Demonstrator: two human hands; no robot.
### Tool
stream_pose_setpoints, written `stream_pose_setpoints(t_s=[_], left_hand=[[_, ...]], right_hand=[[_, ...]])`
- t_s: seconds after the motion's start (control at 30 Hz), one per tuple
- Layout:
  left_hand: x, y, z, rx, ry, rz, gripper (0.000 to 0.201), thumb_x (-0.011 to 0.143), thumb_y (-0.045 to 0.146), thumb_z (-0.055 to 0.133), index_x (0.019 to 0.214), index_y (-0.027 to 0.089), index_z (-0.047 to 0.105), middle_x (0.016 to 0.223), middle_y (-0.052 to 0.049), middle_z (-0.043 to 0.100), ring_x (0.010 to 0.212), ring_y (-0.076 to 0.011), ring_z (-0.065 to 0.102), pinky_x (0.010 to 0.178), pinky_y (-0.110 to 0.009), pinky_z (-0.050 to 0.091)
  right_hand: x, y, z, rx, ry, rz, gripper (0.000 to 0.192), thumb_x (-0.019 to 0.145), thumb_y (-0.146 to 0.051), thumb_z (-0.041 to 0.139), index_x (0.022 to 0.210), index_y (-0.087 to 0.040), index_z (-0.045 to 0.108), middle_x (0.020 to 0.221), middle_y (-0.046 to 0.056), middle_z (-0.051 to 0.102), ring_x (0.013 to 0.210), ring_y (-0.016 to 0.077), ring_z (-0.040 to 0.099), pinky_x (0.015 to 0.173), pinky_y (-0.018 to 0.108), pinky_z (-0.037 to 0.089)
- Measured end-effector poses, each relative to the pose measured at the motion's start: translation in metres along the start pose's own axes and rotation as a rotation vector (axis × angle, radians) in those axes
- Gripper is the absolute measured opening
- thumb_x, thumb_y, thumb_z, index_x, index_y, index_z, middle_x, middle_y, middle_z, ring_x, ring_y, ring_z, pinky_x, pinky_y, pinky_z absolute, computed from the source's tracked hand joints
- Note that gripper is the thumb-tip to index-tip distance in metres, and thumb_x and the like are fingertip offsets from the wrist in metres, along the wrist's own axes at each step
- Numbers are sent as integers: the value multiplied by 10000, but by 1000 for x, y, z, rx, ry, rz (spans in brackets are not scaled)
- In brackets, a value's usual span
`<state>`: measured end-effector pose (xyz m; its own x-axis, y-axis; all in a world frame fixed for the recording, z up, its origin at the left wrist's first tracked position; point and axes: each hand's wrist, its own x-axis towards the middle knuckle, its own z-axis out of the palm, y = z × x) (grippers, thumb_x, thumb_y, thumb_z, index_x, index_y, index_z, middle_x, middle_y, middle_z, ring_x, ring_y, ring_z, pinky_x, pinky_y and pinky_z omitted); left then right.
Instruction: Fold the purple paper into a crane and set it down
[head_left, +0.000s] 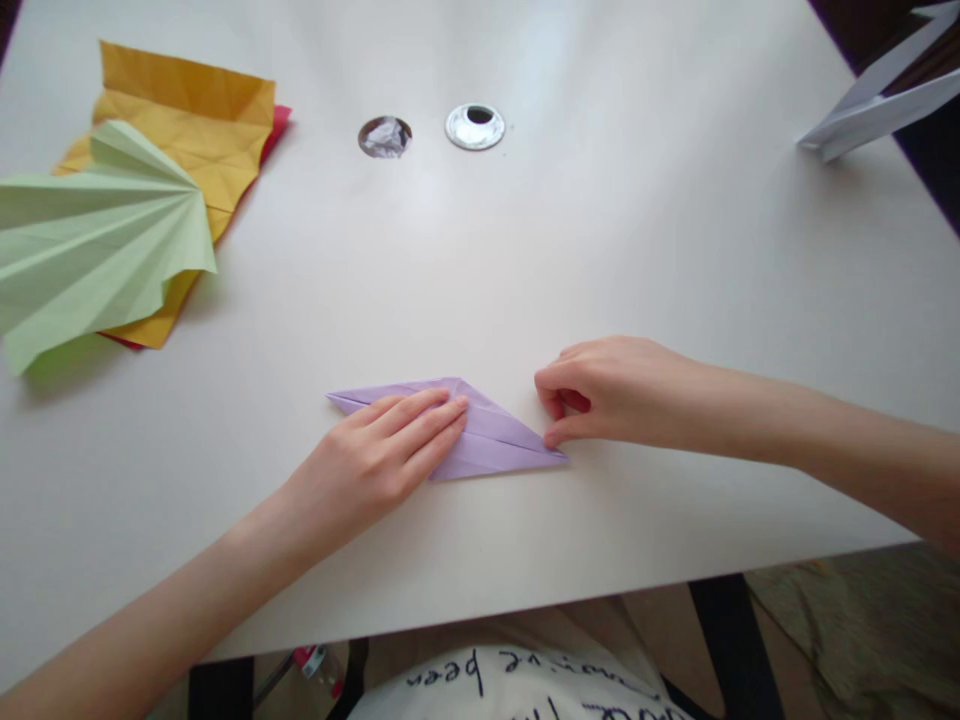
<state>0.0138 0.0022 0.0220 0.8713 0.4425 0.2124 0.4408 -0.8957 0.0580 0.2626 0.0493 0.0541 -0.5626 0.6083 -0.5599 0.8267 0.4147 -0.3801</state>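
Observation:
A folded piece of lilac origami paper (491,440) lies flat on the white table, long and pointed at both ends. My left hand (394,440) rests flat across its left half, fingers stretched out and covering part of the folds. At the paper's right tip is my right hand (581,395), its fingers curled and the thumb touching the edge near the point. Whether those curled fingers pinch the paper is hard to make out. A crease runs lengthwise along the visible right half.
Creased sheets lie at the upper left: a pale green pleated one (127,240) over a yellow one (195,120), with a red one (277,130) beneath. Two round table holes (385,137) are at the back. A folded white paper (870,110) stands at the right edge.

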Motion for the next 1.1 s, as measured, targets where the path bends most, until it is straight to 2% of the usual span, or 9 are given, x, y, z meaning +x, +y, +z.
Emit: stream_pose_setpoints(t_s=[0.17,0.63,0.73,0.83,0.97,1.1], left_hand=[[-1,1,1,-21,-4,-12,272,898,84,409,1127,79,556,1225,-95,588,1139,-238,537,896,-367,501],[-3,0,3,-56,2,-30,304,902,87,396,1175,107,531,1235,-92,580,1182,-224,505,931,-367,474],[-2,0,2,-49,5,-16,289,898,87,406,1150,100,546,1214,-98,594,1158,-226,526,908,-358,485],[-1,0,1,-33,2,-16,282,900,88,403,1139,103,551,1208,-89,599,1148,-224,532,900,-350,489],[-1,0,1,-31,1,-8,280,896,83,409,1137,80,552,1209,-104,596,1145,-234,532,897,-360,490],[0,0,0,-12,0,3,274,890,79,420,1126,75,559,1208,-103,598,1127,-237,545,881,-362,499]], right_hand=[[-1,-3,-1,-17,-20,11,192,701,-387,621,628,-216,577,616,-26,566,580,116,481,511,224,275],[-3,0,2,-52,-30,-30,97,658,-292,592,666,-214,534,663,-9,560,610,133,470,519,236,281],[-3,5,0,-12,-44,-71,94,668,-290,598,673,-214,542,671,-16,563,617,127,478,534,234,301],[-4,12,-4,87,-113,-127,75,714,-301,574,712,-226,577,728,-22,589,652,121,504,564,227,334],[-5,12,-7,109,-137,-127,224,746,-451,564,727,-231,603,761,-9,608,681,139,522,580,240,346],[-3,1,1,-37,-29,-45,362,673,-559,615,639,-202,566,665,6,589,636,156,502,541,247,303]])
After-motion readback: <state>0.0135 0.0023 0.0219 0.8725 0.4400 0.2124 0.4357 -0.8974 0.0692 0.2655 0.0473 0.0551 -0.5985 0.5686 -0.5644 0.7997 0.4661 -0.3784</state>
